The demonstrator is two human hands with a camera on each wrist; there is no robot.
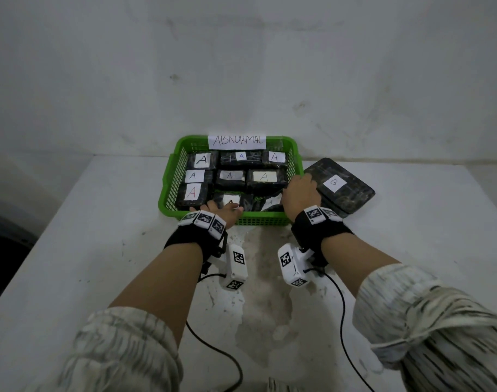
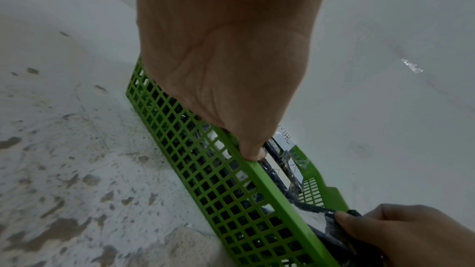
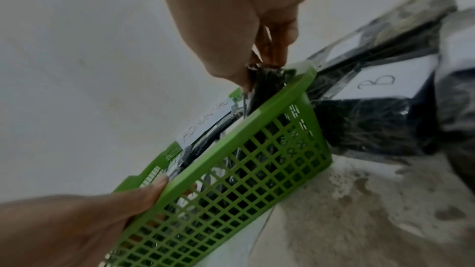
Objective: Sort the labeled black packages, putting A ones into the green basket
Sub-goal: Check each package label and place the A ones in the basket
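**Both hands at the green basket's near edge**

Right hand pinching a black A package at the 5 o'clock corner of the green basket. Left hand reaching over the near rim at 7 o'clock; grip hidden, cannot tell. Filled with A packages. B package on the counter, touching at 3 o'clock.

**Bench surface and items resting on it**

The bench is white, with worn, mottled grey-brown staining across its centre. A green basket stands at the far middle, against the wall. Just to the basket's right lies a stack of black packages, the top one labelled B. Two black cables trail over the near edge.
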